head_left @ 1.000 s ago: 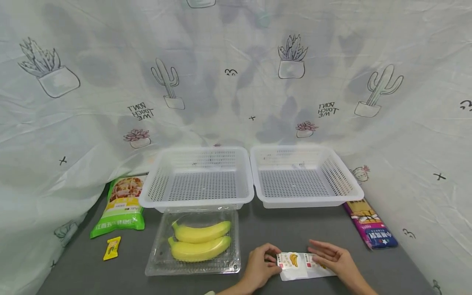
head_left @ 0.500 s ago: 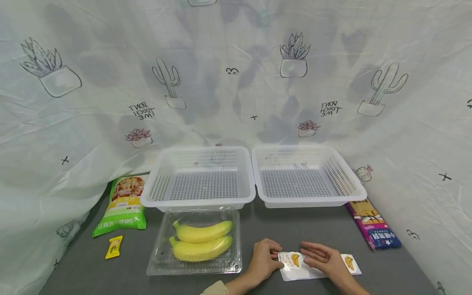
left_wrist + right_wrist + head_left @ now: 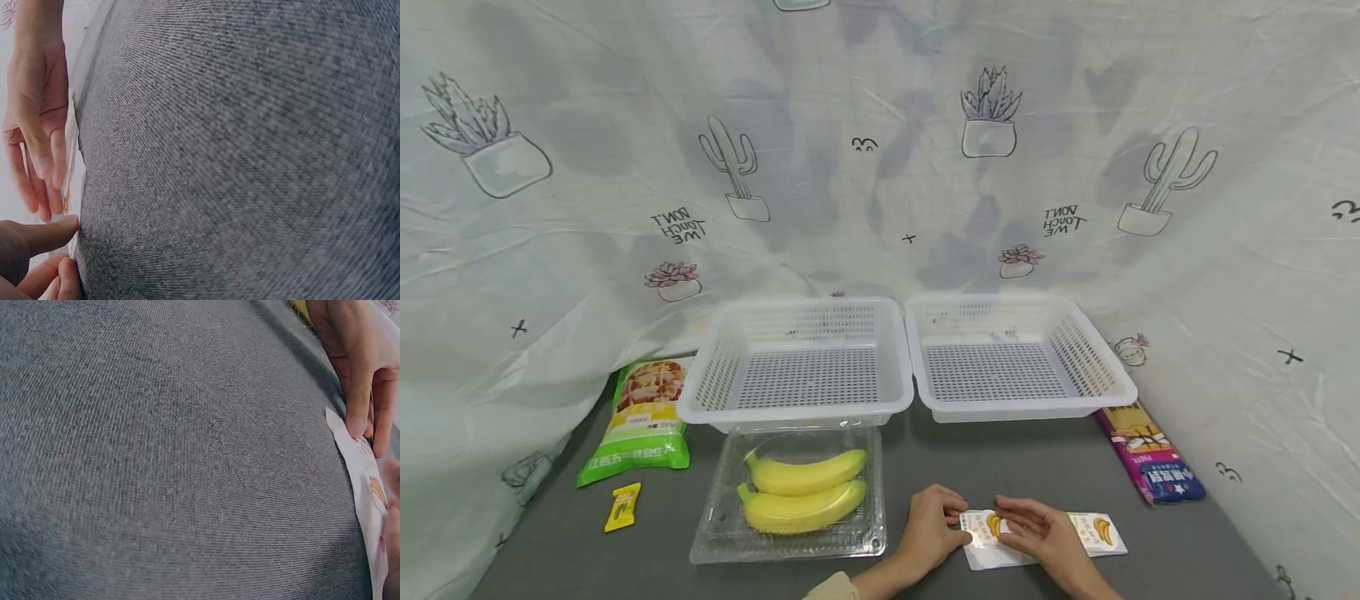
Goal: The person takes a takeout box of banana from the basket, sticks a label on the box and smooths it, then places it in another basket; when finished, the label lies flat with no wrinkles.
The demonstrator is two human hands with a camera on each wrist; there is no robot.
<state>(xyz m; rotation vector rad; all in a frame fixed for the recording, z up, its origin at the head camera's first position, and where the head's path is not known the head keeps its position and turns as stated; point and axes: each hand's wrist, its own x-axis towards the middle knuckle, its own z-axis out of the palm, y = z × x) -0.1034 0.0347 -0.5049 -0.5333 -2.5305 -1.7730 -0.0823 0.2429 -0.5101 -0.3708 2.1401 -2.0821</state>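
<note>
A white strip of labels printed with bananas [image 3: 1099,533] lies on the dark cloth in the front right. My left hand [image 3: 927,533] pinches the strip's left end between thumb and fingers; the right wrist view shows that left hand [image 3: 362,356] with its thumb on the paper. Over the middle of the strip, my right hand [image 3: 1047,537] covers part of the print. Its fingers are fairly straight in the left wrist view, where the right hand [image 3: 40,112] appears beside the strip's edge; whether they touch the paper, I cannot tell.
A clear plastic box with two bananas [image 3: 805,475] stands left of my hands. Behind are two white baskets [image 3: 797,414] [image 3: 1022,410]. A green food bag [image 3: 640,442] and small yellow packet [image 3: 622,507] lie left, a purple pasta packet [image 3: 1153,462] right.
My right hand has slid left along the strip toward my left hand, uncovering the banana label at the right end. My left hand stays at the left end.
</note>
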